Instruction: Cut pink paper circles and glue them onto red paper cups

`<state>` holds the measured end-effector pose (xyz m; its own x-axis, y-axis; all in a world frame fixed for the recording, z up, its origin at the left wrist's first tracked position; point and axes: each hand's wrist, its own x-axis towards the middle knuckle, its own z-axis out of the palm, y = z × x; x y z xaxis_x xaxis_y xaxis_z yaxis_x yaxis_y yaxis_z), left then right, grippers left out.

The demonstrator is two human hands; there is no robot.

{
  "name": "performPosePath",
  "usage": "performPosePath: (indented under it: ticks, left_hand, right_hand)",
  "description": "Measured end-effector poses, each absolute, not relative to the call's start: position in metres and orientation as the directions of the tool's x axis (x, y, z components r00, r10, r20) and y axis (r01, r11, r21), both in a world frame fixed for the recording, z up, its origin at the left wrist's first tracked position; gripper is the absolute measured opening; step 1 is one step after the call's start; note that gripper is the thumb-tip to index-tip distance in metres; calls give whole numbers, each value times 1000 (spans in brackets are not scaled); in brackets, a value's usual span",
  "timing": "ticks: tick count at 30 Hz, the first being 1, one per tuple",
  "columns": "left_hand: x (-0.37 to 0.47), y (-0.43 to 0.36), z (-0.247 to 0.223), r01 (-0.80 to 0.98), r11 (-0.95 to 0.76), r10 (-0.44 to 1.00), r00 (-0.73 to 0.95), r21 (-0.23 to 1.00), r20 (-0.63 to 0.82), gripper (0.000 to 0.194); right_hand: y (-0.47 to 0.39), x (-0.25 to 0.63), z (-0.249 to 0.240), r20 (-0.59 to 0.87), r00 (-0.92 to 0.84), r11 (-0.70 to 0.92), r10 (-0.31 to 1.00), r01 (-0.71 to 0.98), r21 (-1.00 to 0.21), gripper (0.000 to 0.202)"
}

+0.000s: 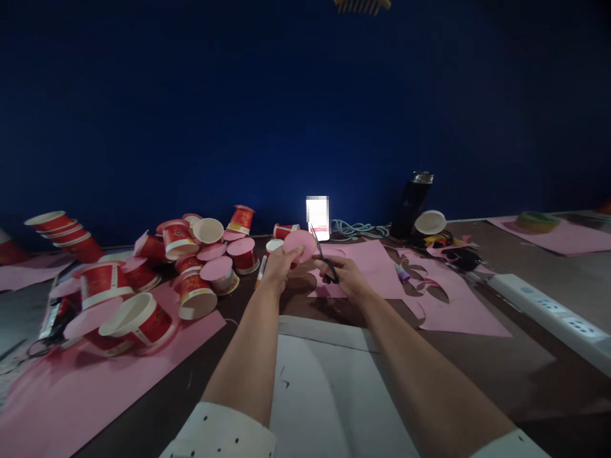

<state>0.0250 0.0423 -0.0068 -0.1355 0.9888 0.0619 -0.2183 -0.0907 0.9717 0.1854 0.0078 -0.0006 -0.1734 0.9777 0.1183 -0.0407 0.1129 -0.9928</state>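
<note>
1. The pink, rounded disc [296,240] is tilting in the left hand [280,267], its flat face showing above the table [305,305].
2. The black-handled scissors [330,270] are pointing up and leftward from the right hand [347,275], their blades reaching the disc's right edge.

Cups [241,221] red and white; paper [375,267] pink; sleeve [224,432] white, black-dotted; wall [286,114] blue.

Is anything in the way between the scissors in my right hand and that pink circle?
Nothing visible is between the scissors in your right hand and the pink circle; the blades are beside its right edge. Your left hand grips its near side.
</note>
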Motion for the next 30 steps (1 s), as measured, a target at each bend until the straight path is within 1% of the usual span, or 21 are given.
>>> performPosePath:
  ticks: [4, 10, 24, 30]
  left_hand:
    - [24, 42, -6, -235, -99, 989, -131, 967, 69, 39]
    - [23, 43, -6, -238, -84, 990, -128, 968, 54, 39]
    - [23, 43, -7, -225, -90, 991, -113, 970, 66, 40]
    - [23, 40, -3, -265, -76, 991, -127, 961, 43, 40]
  right_hand:
    - [7, 185, 0, 113, -165, 111, 980, -19, -994, 50]
    - [6, 185, 1, 103, -171, 99, 980, -32, -995, 47]
    - [9, 184, -2, 132, -157, 129, 979, -26, -991, 46]
    - [10, 185, -5, 132, -170, 126, 977, -50, -991, 47]
